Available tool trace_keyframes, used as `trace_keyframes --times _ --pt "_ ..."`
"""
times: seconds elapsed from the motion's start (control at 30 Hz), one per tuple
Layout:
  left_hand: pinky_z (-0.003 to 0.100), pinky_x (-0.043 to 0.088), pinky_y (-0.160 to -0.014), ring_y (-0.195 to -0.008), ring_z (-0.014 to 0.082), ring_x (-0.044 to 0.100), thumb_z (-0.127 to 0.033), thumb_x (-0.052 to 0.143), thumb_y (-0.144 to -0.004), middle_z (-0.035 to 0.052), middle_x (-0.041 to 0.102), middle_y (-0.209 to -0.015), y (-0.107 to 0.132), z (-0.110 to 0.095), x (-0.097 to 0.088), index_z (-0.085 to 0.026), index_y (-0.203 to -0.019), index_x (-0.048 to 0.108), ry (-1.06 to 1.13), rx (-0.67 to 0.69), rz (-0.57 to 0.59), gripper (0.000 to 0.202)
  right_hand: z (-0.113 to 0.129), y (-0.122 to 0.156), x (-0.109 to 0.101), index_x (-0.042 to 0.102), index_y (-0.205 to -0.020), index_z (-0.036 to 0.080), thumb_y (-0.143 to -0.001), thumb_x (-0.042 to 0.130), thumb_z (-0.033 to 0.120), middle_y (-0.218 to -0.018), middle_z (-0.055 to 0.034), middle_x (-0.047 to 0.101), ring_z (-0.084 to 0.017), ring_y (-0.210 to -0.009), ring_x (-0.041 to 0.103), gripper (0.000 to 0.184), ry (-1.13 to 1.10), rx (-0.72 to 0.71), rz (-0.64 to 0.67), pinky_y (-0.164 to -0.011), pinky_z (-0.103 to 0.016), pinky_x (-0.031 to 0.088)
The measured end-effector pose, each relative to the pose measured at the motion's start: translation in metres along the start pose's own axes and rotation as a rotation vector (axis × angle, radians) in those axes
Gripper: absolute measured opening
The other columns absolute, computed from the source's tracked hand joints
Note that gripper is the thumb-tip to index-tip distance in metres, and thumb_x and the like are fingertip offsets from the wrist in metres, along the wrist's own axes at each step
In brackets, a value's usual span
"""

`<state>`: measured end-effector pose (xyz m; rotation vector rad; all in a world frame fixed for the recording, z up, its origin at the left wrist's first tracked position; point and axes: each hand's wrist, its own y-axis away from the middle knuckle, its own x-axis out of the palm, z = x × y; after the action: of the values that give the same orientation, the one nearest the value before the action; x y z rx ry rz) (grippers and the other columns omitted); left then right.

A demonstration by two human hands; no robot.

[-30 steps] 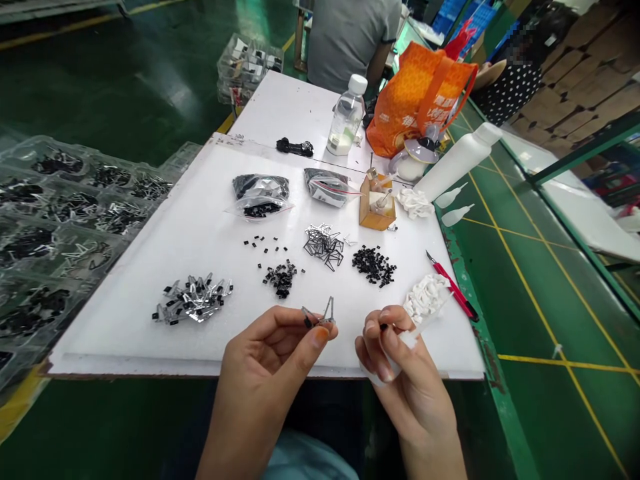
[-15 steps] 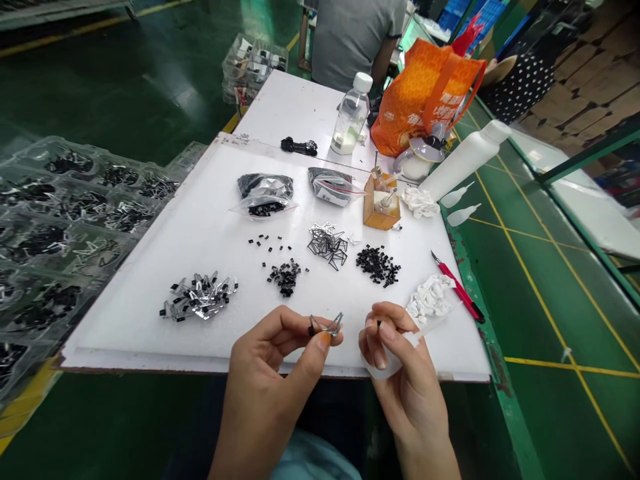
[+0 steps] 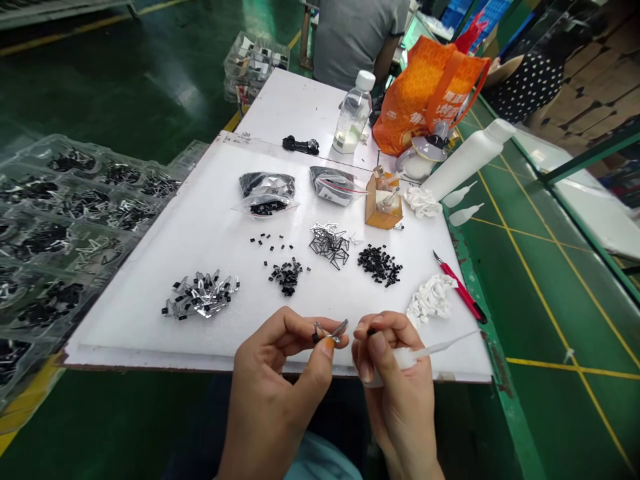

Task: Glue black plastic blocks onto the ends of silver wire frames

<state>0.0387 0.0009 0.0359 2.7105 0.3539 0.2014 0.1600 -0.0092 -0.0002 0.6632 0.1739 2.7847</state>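
My left hand (image 3: 283,383) pinches a small bent metal clip (image 3: 338,331) with a black piece on one end, between thumb and fingertips. Close by on the right, my right hand (image 3: 397,380) holds a tiny black part (image 3: 371,331) between thumb and forefinger. A white dropper bottle (image 3: 404,358) with a long thin tip is tucked in the same palm, its tip pointing right. The clip and the black part are apart. Ahead lie a pile of bare metal clips (image 3: 329,244), two piles of black parts (image 3: 380,265) and a pile of clips with black ends (image 3: 200,293).
On the white table (image 3: 125,313) stand a wooden box with small bottles (image 3: 384,207), zip bags (image 3: 267,193), a clear bottle (image 3: 353,113) and an orange bag (image 3: 425,93). A red craft knife (image 3: 463,290) lies beside crumpled tissue (image 3: 431,299). Clear trays (image 3: 100,193) are at left; a person (image 3: 355,40) sits beyond.
My right hand has moved left toward the clip, bringing the black part nearer. The dropper bottle has turned with it, and its tip shows more plainly. My left hand has shifted slightly right.
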Motion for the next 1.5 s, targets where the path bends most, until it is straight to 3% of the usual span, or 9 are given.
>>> trace_keyframes --times 0.1,0.2,0.3,0.4,0.63,0.8,1.07,1.27,1.5 --pt "0.030 0.058 -0.080 -0.087 0.0232 0.076 -0.019 0.078 -0.072 0.0009 0.079 -0.075 0.001 -0.001 0.001 -0.026 -0.059 0.062 -0.031 0.018 -0.004 0.022 -0.001 0.000 0.001 0.078 -0.085 0.027 -0.083 0.085 0.030 -0.076 0.0005 0.077 -0.005 -0.046 0.054 0.008 -0.018 0.013 -0.020 -0.047 -0.019 0.044" --pt "0.036 0.055 -0.099 -0.093 0.0259 0.077 -0.018 0.078 -0.070 -0.0004 0.079 -0.073 0.002 -0.002 0.002 -0.028 -0.059 0.062 -0.028 0.046 -0.009 0.022 0.000 0.000 0.001 0.077 -0.084 0.027 -0.084 0.084 0.030 -0.077 0.0005 0.077 -0.005 -0.045 0.053 0.007 -0.034 0.015 -0.022 -0.047 -0.019 0.044" --pt "0.041 0.042 -0.118 -0.087 0.0244 0.078 -0.017 0.075 -0.072 -0.0029 0.079 -0.070 0.002 -0.001 0.003 -0.029 -0.059 0.061 -0.060 0.089 -0.018 0.023 -0.002 0.002 -0.001 0.076 -0.085 0.029 -0.088 0.081 0.030 -0.079 0.0020 0.075 -0.006 -0.049 0.054 0.005 -0.009 -0.030 -0.009 -0.048 -0.020 0.044" --pt "0.042 0.035 -0.124 -0.081 0.0216 0.078 -0.015 0.072 -0.074 -0.0051 0.079 -0.072 0.001 0.005 0.001 -0.029 -0.061 0.062 -0.152 0.163 0.002 0.021 -0.008 0.003 -0.007 0.075 -0.087 0.029 -0.090 0.079 0.029 -0.089 0.0019 0.071 -0.009 -0.064 0.059 0.005 0.082 -0.115 0.020 -0.060 -0.021 0.049" --pt "0.039 0.045 -0.118 -0.071 0.0125 0.078 -0.012 0.064 -0.077 -0.0155 0.078 -0.072 0.000 0.018 -0.004 -0.030 -0.071 0.062 -0.288 0.496 0.009 0.020 -0.014 0.005 -0.014 0.073 -0.094 0.029 -0.093 0.073 0.022 -0.101 -0.0001 0.066 -0.014 -0.094 0.063 0.008 0.277 -0.258 0.158 -0.081 -0.025 0.053" --pt "0.037 0.043 -0.121 -0.076 0.0105 0.078 -0.011 0.064 -0.083 -0.0159 0.079 -0.080 0.002 0.021 -0.005 -0.032 -0.079 0.064 -0.327 0.514 0.055 0.022 -0.011 0.005 -0.012 0.072 -0.093 0.029 -0.092 0.074 0.020 -0.098 0.0003 0.068 -0.015 -0.092 0.064 0.009 0.320 -0.308 0.151 -0.077 -0.024 0.053" --pt "0.043 0.041 -0.121 -0.075 0.0124 0.077 -0.012 0.064 -0.085 -0.0160 0.078 -0.080 0.003 0.022 -0.005 -0.032 -0.079 0.065 -0.322 0.484 0.070 0.021 -0.012 0.003 -0.009 0.073 -0.093 0.029 -0.092 0.073 0.020 -0.095 0.0005 0.069 -0.014 -0.086 0.066 0.009 0.293 -0.308 0.135 -0.066 -0.022 0.051" --pt "0.047 0.041 -0.119 -0.072 0.0120 0.077 -0.010 0.063 -0.085 -0.0181 0.077 -0.079 0.004 0.022 -0.004 -0.032 -0.080 0.063 -0.362 0.543 0.055 0.023 -0.011 0.004 -0.006 0.073 -0.092 0.027 -0.091 0.076 0.021 -0.093 0.0000 0.072 -0.012 -0.084 0.068 0.007 0.261 -0.311 0.088 -0.060 -0.018 0.052" --pt "0.042 0.042 -0.116 -0.075 0.0101 0.077 -0.008 0.062 -0.084 -0.0193 0.076 -0.080 0.005 0.021 -0.002 -0.033 -0.084 0.061 -0.401 0.636 0.024 0.025 -0.013 0.007 0.001 0.070 -0.102 0.030 -0.092 0.076 0.019 -0.095 0.0033 0.076 -0.006 -0.067 0.066 0.016 0.160 -0.291 0.049 -0.062 -0.014 0.056"
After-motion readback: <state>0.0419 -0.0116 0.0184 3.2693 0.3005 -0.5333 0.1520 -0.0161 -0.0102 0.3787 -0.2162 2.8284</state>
